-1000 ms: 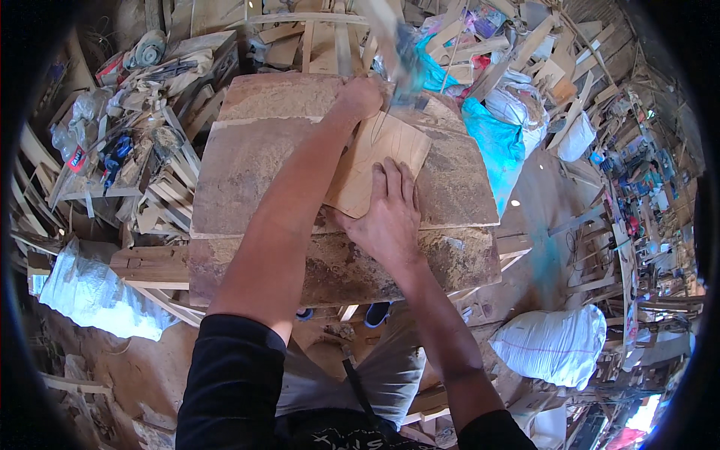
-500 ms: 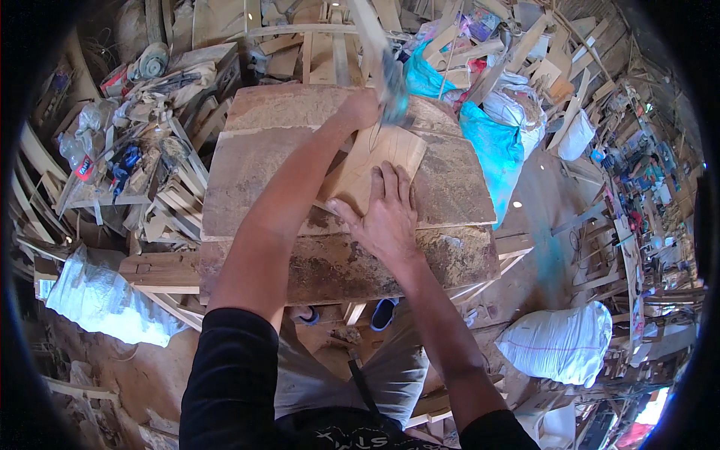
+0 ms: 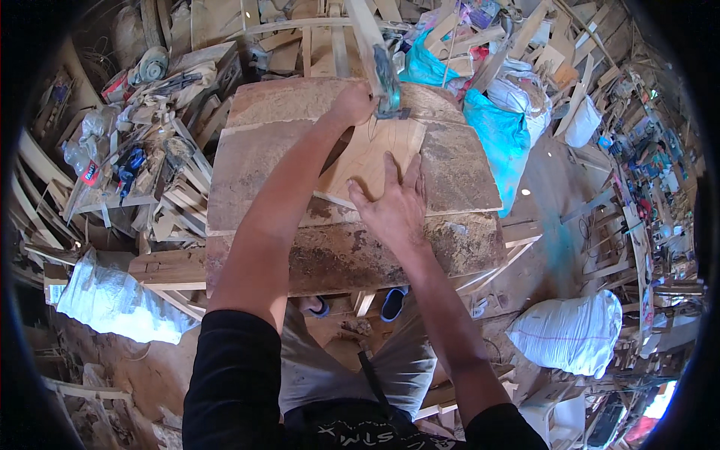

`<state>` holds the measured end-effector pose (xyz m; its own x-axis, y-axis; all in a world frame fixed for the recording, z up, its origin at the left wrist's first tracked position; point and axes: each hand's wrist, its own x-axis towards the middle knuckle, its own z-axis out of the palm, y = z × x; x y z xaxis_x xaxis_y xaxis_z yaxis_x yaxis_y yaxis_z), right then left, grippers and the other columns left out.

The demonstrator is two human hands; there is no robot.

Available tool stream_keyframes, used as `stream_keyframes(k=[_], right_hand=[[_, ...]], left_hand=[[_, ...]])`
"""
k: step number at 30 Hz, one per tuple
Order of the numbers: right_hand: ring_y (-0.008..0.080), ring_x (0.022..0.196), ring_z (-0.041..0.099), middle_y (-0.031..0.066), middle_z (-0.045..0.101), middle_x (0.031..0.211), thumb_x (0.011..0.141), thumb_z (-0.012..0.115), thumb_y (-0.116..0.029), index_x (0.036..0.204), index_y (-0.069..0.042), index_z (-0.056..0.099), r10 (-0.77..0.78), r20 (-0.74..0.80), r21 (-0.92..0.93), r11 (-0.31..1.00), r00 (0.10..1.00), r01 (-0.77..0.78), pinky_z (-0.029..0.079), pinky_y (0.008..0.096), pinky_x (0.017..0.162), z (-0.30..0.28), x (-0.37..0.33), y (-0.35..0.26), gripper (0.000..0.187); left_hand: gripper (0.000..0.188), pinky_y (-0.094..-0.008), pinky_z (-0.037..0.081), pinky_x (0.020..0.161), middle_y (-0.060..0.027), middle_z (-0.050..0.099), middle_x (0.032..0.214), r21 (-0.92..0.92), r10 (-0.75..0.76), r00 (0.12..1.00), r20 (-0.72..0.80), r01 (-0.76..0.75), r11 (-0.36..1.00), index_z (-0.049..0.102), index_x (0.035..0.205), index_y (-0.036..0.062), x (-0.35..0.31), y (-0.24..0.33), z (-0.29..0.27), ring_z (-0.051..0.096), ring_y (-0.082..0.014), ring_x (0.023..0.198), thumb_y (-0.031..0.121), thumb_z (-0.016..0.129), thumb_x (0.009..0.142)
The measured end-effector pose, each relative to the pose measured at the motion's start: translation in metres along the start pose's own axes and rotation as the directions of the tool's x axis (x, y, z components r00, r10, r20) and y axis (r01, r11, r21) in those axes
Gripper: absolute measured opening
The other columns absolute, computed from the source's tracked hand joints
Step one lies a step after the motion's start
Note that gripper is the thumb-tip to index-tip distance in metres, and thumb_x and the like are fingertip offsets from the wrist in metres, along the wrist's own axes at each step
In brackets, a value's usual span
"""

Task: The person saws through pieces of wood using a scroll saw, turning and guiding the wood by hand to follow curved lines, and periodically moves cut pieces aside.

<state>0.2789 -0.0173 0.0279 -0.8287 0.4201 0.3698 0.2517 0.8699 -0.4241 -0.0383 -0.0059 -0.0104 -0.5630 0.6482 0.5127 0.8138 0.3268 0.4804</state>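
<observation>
A flat light wooden board [image 3: 375,154] with curved pencil lines lies on the worn wooden work table [image 3: 259,169]. At its far end stands the dark and teal metal head [image 3: 386,86] of what looks like a saw, fixed to a long wooden arm [image 3: 363,26]. My right hand [image 3: 395,210] presses on the near right part of the board, fingers spread. My left hand [image 3: 354,103] is closed beside the metal head, by the board's far left edge. What its fingers grip is hidden.
Wood offcuts [image 3: 184,202] are heaped left of the table, near a plastic bottle [image 3: 84,166]. A turquoise sack [image 3: 495,139] touches the far right side. One white sack [image 3: 570,334] sits on the floor at right, another white bag [image 3: 120,300] at left.
My right hand has shifted slightly toward me and right on the board. The metal head and its wooden arm were blurred before and look sharper now. The whole view has shifted a little.
</observation>
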Motion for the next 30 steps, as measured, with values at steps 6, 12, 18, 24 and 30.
stream_keyframes(k=[6,12,18,24,30], right_hand=[[0.0645,0.148,0.036,0.0483,0.03,0.159,0.089,0.072,-0.066,0.158,0.003,0.045,-0.065,0.004,-0.051,0.997,0.998,0.065,0.037,0.0621,0.122,-0.006,0.006,0.035,0.101],[0.0585,0.15,0.039,0.0415,0.031,0.163,0.088,0.075,-0.066,0.159,-0.001,0.046,-0.19,0.066,-0.043,0.98,0.979,0.193,0.039,0.0604,0.121,-0.015,0.017,0.059,0.1],[0.0528,0.147,0.046,0.0366,0.034,0.164,0.088,0.081,-0.058,0.158,-0.004,0.048,-0.311,0.131,0.079,0.95,0.941,0.302,0.045,0.0564,0.118,-0.031,0.034,0.082,0.093],[0.0532,0.145,0.049,0.0357,0.038,0.163,0.089,0.084,-0.05,0.155,-0.004,0.051,-0.36,0.096,0.097,0.931,0.928,0.351,0.047,0.0553,0.116,-0.028,0.039,0.089,0.087],[0.0528,0.143,0.05,0.0354,0.041,0.161,0.09,0.082,-0.05,0.154,-0.004,0.051,-0.357,0.088,0.073,0.934,0.93,0.351,0.046,0.0552,0.117,-0.026,0.042,0.088,0.085]], left_hand=[[0.036,-0.0575,0.058,0.094,-0.0276,0.075,0.111,0.078,-0.099,0.995,0.028,0.097,0.992,0.074,0.115,0.0039,-0.01,0.048,-0.016,0.072,-0.0477,0.105,0.034,0.059,0.103],[0.035,-0.0571,0.058,0.094,-0.027,0.076,0.11,0.082,-0.237,0.971,-0.012,0.237,0.968,0.075,0.114,0.0063,-0.019,0.044,-0.021,0.073,-0.0467,0.104,0.035,0.058,0.103],[0.037,-0.0565,0.059,0.093,-0.0271,0.076,0.108,0.122,-0.337,0.94,-0.062,0.342,0.932,0.076,0.113,0.0066,-0.027,0.043,-0.024,0.073,-0.0469,0.103,0.037,0.059,0.104],[0.037,-0.0559,0.059,0.093,-0.0286,0.076,0.107,0.126,-0.344,0.933,-0.106,0.356,0.926,0.077,0.112,0.0047,-0.027,0.044,-0.024,0.074,-0.047,0.103,0.036,0.059,0.103],[0.035,-0.0553,0.059,0.093,-0.0279,0.076,0.106,0.061,-0.36,0.915,-0.183,0.376,0.925,0.077,0.111,0.0036,-0.024,0.045,-0.022,0.074,-0.0463,0.102,0.033,0.061,0.103]])
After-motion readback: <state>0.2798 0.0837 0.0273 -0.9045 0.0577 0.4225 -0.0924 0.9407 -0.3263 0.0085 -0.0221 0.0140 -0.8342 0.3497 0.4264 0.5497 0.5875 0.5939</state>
